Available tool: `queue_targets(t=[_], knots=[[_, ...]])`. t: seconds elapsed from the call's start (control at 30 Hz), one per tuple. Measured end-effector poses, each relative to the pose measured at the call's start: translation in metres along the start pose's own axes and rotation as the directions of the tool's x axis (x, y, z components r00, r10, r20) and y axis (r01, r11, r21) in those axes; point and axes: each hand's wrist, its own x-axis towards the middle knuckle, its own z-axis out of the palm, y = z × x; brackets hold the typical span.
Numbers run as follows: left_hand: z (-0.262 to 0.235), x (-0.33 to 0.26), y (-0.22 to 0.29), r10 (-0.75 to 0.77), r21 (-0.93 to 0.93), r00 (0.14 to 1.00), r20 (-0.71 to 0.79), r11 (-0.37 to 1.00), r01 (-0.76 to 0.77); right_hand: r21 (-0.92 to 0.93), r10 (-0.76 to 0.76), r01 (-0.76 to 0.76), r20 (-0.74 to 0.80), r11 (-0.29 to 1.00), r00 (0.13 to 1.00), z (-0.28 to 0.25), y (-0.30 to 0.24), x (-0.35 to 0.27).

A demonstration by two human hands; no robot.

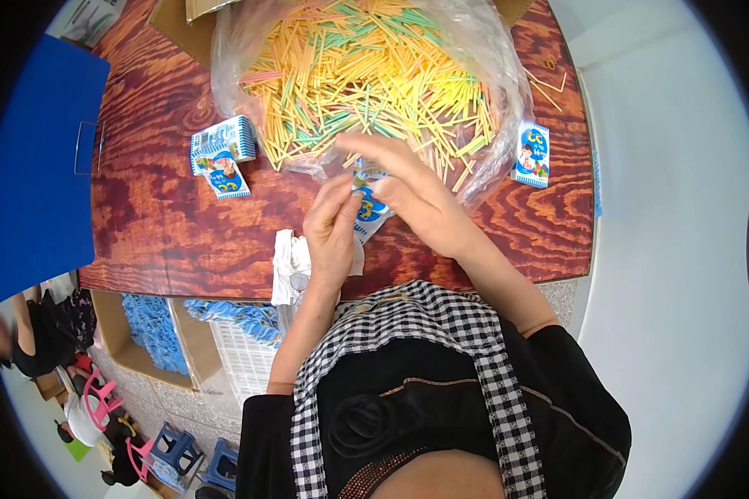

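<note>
Holding a small blue-and-white packet (pixel 369 200), your left hand (pixel 331 237) and right hand (pixel 416 200) grip it together above the wood-grain tabletop (pixel 166 208). Two similar packets (pixel 222 154) lie left, one (pixel 532 155) right; beyond, a clear bag (pixel 483 50) of coloured sticks (pixel 366 75).

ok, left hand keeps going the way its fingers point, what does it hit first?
Likely the small blue packet, already at the left hand fingertips; beyond it, the clear bag of coloured sticks. Depth is hard to judge here.
</note>
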Motion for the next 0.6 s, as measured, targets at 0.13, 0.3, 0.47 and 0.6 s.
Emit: queue_targets(t=[0.13, 0.3, 0.47, 0.6], knots=[[-0.007, -0.002, 0.000, -0.036, -0.122, 0.999, -0.001, 0.992, 0.035, -0.018, 0.287, -0.294, -0.174, 0.956, 0.942, -0.035, 0.014, -0.013], [-0.007, -0.002, -0.004, -0.091, -0.229, 0.996, 0.000, 0.969, 0.088, -0.794, 0.110, -0.267, -0.248, 0.545, 0.962, -0.067, 0.069, -0.043], [-0.005, -0.001, 0.002, -0.087, -0.179, 0.995, 0.044, 0.979, 0.094, -0.770, 0.057, -0.255, -0.274, 0.586, 0.960, -0.073, 0.065, -0.042], [-0.007, -0.003, 0.004, -0.060, -0.117, 0.996, 0.061, 0.991, 0.067, -0.131, 0.181, -0.256, -0.417, 0.958, 0.891, -0.065, 0.024, -0.027]])
